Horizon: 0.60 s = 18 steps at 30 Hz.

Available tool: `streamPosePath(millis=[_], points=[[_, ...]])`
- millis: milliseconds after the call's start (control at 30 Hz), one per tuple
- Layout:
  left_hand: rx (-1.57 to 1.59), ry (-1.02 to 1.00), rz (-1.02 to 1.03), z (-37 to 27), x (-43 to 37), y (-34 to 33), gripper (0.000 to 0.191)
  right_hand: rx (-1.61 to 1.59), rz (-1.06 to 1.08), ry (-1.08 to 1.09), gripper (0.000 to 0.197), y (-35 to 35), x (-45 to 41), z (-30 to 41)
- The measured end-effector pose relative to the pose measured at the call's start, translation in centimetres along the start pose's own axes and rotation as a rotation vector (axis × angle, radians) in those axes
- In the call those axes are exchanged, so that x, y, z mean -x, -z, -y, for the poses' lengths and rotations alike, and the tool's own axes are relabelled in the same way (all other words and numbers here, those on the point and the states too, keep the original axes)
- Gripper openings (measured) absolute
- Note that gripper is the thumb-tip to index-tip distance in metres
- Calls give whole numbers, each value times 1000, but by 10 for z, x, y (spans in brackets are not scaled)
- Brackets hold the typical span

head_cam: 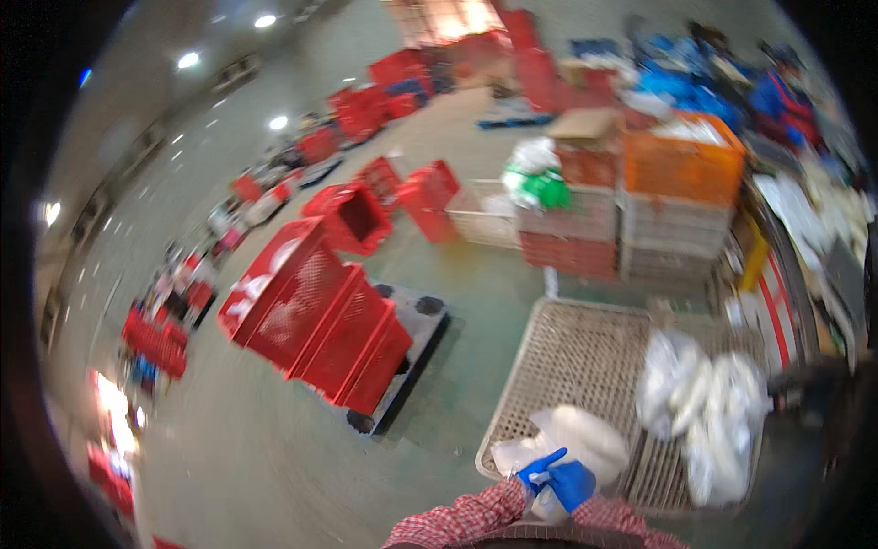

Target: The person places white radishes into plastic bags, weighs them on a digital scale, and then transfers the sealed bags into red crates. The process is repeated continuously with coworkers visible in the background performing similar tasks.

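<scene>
Both my hands wear blue gloves and meet close to my body, over the near edge of a grey-beige plastic crate (pixel 576 350). A clear plastic bag of pale, long contents (pixel 590 439) lies on that crate, its gathered end between my hands. My left hand (pixel 538 471) has a finger stretched out and holds the bag's end. My right hand (pixel 572 484) is closed on the bag beside it. To the right, more filled clear bags (pixel 713 412) rest on the crate's ribbed part. The picture is blurred.
Stacked red crates (pixel 322 316) stand on a grey pallet (pixel 418 316) at left. Ahead are an orange crate (pixel 679 165) on grey crates (pixel 675 226), and a green-and-white bag (pixel 542 182). A conveyor-like edge (pixel 778 302) runs at right. A person in blue and red (pixel 785 103) is beyond.
</scene>
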<state>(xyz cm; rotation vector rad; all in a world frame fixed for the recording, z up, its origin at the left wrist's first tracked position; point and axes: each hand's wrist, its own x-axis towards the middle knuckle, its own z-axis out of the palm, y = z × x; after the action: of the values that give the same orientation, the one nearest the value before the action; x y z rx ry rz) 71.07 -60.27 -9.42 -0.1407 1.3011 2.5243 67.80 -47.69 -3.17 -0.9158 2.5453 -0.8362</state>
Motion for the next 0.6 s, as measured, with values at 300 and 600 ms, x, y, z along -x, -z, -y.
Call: streamPosePath(millis=[300,600], points=[[-315,227,25,45,-40,46,42,-221,-613,172,37,11,56,-49],[-7,507,-308,42,-31,38,40,464,-585,-805,61,58,151,-226]])
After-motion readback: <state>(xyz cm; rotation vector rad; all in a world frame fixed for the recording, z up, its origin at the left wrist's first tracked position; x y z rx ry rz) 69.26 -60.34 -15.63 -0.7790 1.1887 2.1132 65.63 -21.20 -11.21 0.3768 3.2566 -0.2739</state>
